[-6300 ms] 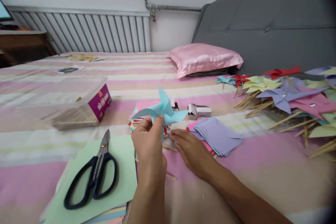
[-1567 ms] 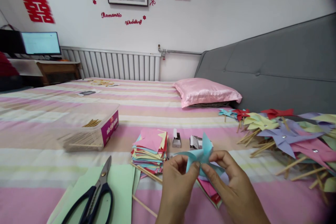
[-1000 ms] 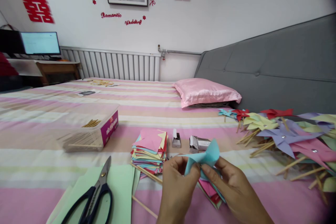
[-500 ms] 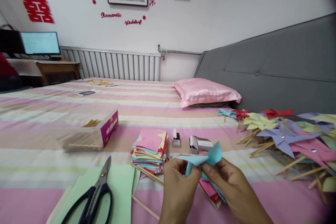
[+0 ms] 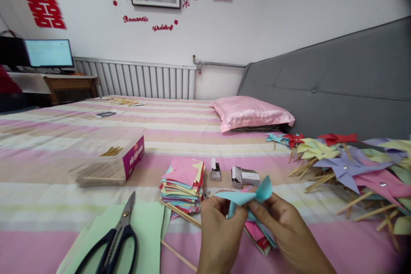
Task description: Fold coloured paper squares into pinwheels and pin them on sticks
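Pinches blue paper pinwheel (image 5: 239, 198) with left hand (image 5: 221, 231) and right hand (image 5: 284, 224), fingers closed; extends left to right between them, equally near to both.

The broadest free passage I have is over the striped bed (image 5: 173, 126), from beyond the paper stack (image 5: 184, 180) back to the pillow (image 5: 252, 112). Outside my right grip (image 5: 281, 227), a bare strip runs to the pinwheels (image 5: 356, 165), whose sticks jut into it. Ahead, a small box (image 5: 215, 172) and a white carton (image 5: 249, 177) stand in the way, with a slim gap between them. Wooden sticks (image 5: 181, 212) lie just beside my left grip (image 5: 221, 231). Farther left, scissors (image 5: 119, 227) lie flat on green sheets (image 5: 147, 231); past them, the clear tub (image 5: 134, 157) walls off that side. Between both grips, the blue pinwheel (image 5: 239, 197) fills the gap.
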Demonstrator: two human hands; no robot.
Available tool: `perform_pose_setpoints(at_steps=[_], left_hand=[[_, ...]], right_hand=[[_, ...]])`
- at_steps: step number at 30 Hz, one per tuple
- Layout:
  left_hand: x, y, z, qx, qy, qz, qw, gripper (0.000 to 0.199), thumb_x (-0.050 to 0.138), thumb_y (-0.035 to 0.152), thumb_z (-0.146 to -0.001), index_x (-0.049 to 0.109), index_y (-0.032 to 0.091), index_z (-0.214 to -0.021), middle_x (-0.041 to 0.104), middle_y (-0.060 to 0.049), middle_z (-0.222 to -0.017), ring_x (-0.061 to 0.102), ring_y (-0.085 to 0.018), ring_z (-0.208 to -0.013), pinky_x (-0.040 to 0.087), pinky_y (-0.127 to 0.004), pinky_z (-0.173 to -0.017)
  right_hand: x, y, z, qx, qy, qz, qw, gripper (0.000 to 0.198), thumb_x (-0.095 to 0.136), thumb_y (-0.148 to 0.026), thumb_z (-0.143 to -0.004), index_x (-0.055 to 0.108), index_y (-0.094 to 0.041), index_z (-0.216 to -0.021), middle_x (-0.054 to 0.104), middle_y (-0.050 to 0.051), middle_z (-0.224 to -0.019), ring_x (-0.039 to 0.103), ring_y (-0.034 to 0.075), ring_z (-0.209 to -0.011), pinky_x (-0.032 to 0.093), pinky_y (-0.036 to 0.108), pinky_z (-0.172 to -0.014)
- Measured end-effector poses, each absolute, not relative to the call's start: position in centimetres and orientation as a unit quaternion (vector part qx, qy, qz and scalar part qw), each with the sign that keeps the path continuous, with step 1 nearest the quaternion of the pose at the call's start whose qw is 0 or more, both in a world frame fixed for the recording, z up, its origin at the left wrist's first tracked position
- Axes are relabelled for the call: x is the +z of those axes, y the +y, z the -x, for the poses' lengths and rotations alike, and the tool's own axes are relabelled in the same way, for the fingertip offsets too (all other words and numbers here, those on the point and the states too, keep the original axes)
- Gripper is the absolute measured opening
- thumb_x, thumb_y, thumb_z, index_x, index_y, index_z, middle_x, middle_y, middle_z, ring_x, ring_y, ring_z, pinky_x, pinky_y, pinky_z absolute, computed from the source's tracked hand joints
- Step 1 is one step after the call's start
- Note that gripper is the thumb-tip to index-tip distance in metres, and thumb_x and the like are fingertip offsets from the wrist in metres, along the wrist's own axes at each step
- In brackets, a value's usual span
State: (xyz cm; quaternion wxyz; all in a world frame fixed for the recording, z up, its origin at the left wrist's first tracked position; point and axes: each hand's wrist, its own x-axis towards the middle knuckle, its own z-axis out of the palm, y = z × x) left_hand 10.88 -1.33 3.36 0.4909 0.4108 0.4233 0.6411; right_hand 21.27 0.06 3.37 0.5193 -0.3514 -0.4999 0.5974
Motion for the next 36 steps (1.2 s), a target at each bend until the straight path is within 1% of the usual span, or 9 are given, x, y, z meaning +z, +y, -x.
perform_pose_setpoints(at_steps=[5, 9, 11, 16, 22, 27, 30, 33, 36], left_hand=[[3.2, -1.1, -11.0, 0.646, 0.432, -0.403, 0.484, 0.016, 0.058, 0.010, -0.066, 0.071, 0.011, -0.076, 0.071, -0.005, -0.068, 0.061, -0.019, -0.066, 0.046, -0.028, -0.062], [3.4, -1.1, -11.1, 0.646, 0.425, -0.403, 0.489, 0.019, 0.057, 0.009, -0.065, 0.071, 0.011, -0.078, 0.072, -0.006, -0.072, 0.063, -0.023, -0.075, 0.048, -0.030, -0.068], [3.5, -1.2, -11.1, 0.645, 0.423, -0.405, 0.491, 0.018, 0.057, 0.009, -0.065, 0.071, 0.011, -0.078, 0.071, -0.007, -0.073, 0.063, -0.022, -0.075, 0.048, -0.030, -0.069], [3.6, -1.6, -11.1, 0.629, 0.445, -0.406, 0.492, 0.011, 0.059, 0.015, -0.070, 0.068, 0.010, -0.073, 0.067, -0.005, -0.064, 0.058, -0.017, -0.063, 0.046, -0.028, -0.062], [3.5, -1.5, -11.0, 0.620, 0.400, -0.427, 0.522, 0.016, 0.056, 0.019, -0.073, 0.069, 0.010, -0.079, 0.067, -0.006, -0.067, 0.058, -0.017, -0.068, 0.045, -0.028, -0.066], [3.1, -1.3, -11.1, 0.610, 0.422, -0.436, 0.510, 0.015, 0.058, 0.020, -0.072, 0.068, 0.010, -0.077, 0.065, -0.005, -0.064, 0.054, -0.015, -0.063, 0.043, -0.026, -0.062], [3.0, -1.2, -11.1, 0.609, 0.423, -0.422, 0.522, 0.013, 0.060, 0.021, -0.069, 0.066, 0.010, -0.067, 0.061, -0.002, -0.058, 0.051, -0.012, -0.057, 0.041, -0.024, -0.058], [2.9, -0.9, -10.9, 0.617, 0.439, -0.380, 0.532, 0.011, 0.063, 0.019, -0.061, 0.059, 0.011, -0.054, 0.054, 0.002, -0.048, 0.045, -0.008, -0.047, 0.034, -0.019, -0.048], [2.7, -0.7, -10.4, 0.609, 0.462, -0.360, 0.535, 0.013, 0.063, 0.021, -0.057, 0.056, 0.012, -0.051, 0.051, 0.003, -0.043, 0.041, -0.007, -0.041, 0.028, -0.019, -0.043]], right_hand=[[3.3, 0.1, -21.3, 0.596, -0.497, 0.354, 0.522, 0.032, 0.067, -0.036, -0.070, 0.066, -0.019, -0.097, 0.071, 0.008, -0.094, 0.063, 0.026, -0.092, 0.045, 0.040, -0.087], [3.1, 0.2, -21.3, 0.589, -0.497, 0.367, 0.521, 0.034, 0.068, -0.039, -0.069, 0.066, -0.017, -0.095, 0.071, 0.009, -0.095, 0.062, 0.027, -0.095, 0.046, 0.039, -0.087], [3.1, 0.2, -21.3, 0.588, -0.497, 0.371, 0.519, 0.036, 0.068, -0.039, -0.069, 0.066, -0.016, -0.096, 0.070, 0.010, -0.097, 0.061, 0.027, -0.096, 0.046, 0.038, -0.086], [3.4, 0.2, -21.5, 0.588, -0.503, 0.366, 0.517, 0.034, 0.066, -0.039, -0.070, 0.065, -0.017, -0.097, 0.070, 0.009, -0.095, 0.063, 0.027, -0.091, 0.049, 0.037, -0.082], [3.9, 0.1, -21.8, 0.565, -0.518, 0.387, 0.513, 0.032, 0.068, -0.040, -0.067, 0.068, -0.017, -0.090, 0.071, 0.008, -0.087, 0.064, 0.027, -0.087, 0.050, 0.038, -0.079], [3.9, 0.1, -21.8, 0.565, -0.515, 0.388, 0.514, 0.033, 0.069, -0.038, -0.067, 0.068, -0.016, -0.091, 0.071, 0.009, -0.089, 0.063, 0.027, -0.088, 0.049, 0.040, -0.082], [3.9, 0.2, -21.9, 0.562, -0.522, 0.392, 0.507, 0.031, 0.068, -0.037, -0.068, 0.068, -0.016, -0.090, 0.071, 0.009, -0.086, 0.064, 0.026, -0.084, 0.047, 0.039, -0.084], [3.8, 0.4, -22.1, 0.573, -0.528, 0.392, 0.488, 0.032, 0.067, -0.040, -0.068, 0.068, -0.017, -0.090, 0.072, 0.008, -0.084, 0.065, 0.025, -0.080, 0.048, 0.038, -0.080], [3.7, 0.7, -22.4, 0.595, -0.527, 0.379, 0.475, 0.038, 0.069, -0.042, -0.065, 0.068, -0.017, -0.093, 0.071, 0.009, -0.086, 0.065, 0.025, -0.080, 0.049, 0.039, -0.077]])
